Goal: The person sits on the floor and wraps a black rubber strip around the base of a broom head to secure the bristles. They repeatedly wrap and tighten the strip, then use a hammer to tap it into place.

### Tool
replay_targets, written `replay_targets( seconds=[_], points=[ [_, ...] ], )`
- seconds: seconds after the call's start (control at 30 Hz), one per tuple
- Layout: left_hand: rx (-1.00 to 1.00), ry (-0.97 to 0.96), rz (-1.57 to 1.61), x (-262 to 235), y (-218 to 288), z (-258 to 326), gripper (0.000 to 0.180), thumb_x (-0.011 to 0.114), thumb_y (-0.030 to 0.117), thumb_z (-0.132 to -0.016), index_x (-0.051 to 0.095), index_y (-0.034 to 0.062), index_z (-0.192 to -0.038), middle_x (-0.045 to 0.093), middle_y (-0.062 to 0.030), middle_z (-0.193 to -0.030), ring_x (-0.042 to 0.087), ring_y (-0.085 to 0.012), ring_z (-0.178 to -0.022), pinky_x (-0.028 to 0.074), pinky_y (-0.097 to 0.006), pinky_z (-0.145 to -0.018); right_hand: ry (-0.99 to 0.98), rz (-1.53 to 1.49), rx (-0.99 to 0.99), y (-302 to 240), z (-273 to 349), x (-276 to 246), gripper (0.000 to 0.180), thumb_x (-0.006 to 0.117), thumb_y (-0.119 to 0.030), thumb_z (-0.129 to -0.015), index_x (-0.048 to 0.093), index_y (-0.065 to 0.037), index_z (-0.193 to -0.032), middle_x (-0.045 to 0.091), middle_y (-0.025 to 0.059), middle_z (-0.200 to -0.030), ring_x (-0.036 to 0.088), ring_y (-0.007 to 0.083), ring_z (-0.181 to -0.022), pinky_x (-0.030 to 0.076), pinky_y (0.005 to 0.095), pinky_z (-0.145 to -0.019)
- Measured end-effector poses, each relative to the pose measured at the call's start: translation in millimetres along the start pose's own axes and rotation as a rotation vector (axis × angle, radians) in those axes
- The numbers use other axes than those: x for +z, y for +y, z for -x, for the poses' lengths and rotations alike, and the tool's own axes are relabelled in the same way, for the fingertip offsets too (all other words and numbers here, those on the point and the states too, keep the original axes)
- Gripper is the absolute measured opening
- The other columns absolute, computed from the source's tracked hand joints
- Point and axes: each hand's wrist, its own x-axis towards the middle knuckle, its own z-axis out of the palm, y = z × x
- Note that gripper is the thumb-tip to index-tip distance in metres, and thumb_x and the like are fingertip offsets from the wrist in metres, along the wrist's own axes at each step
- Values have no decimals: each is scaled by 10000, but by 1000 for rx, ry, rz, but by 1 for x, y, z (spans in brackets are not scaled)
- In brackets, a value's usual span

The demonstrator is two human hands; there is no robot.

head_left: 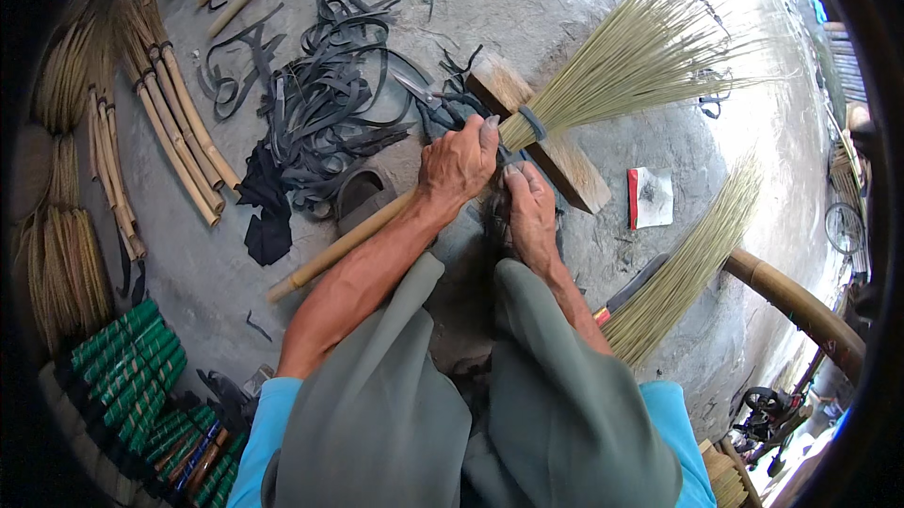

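Observation:
A broom of pale green-yellow grass stalks (pixel 621 65) lies across in front of me, its fan of tips pointing to the far right. Its bamboo handle (pixel 320 268) runs back to the left beneath my left forearm. My left hand (pixel 459 161) is closed around the broom's neck. Just beyond that grip, a dark rubber band (pixel 533 122) circles the stalks. Close beside it, my right hand (pixel 529 202) is pinched closed on a dark rubber strip (pixel 525 156) at the neck. Beneath the broom sits a wooden block (pixel 576 172).
Tangled black rubber strips (pixel 325 98) and metal scissors (pixel 414 89) lie beyond my left arm. At right are a red-and-white packet (pixel 650 197), loose grass stalks (pixel 683 273), a knife (pixel 636 287) and a thick bamboo pole (pixel 800 306). Bamboo-handled brooms (pixel 174 122) and green-wrapped handles (pixel 132 362) line the left.

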Motion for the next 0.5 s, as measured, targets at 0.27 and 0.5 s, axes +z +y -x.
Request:
replay_targets(
  seconds=[0.27, 0.5],
  points=[
    [33, 91, 152, 10, -13, -16, 649, 335, 497, -1182, 744, -1, -1103, 763, -343, -1038, 705, -604, -1060, 558, -677, -939, -37, -662, 337, -25, 12, -6, 209, 579, -216, -1121, 574, -136, -928, 487, -39, -682, 454, 95, -542, 372, 271, -511],
    [-99, -231, 524, -5, -31, -30, 839, 353, 637, -1165, 688, -52, -823, 653, -125, -612, 688, -235, -565, 528, -424, -475, 8, -431, 177, -1, -31, 17, 195, 594, -244, -1129, 604, -130, -971, 516, -60, -755, 454, 63, -610, 368, 254, -550]
  ],
)
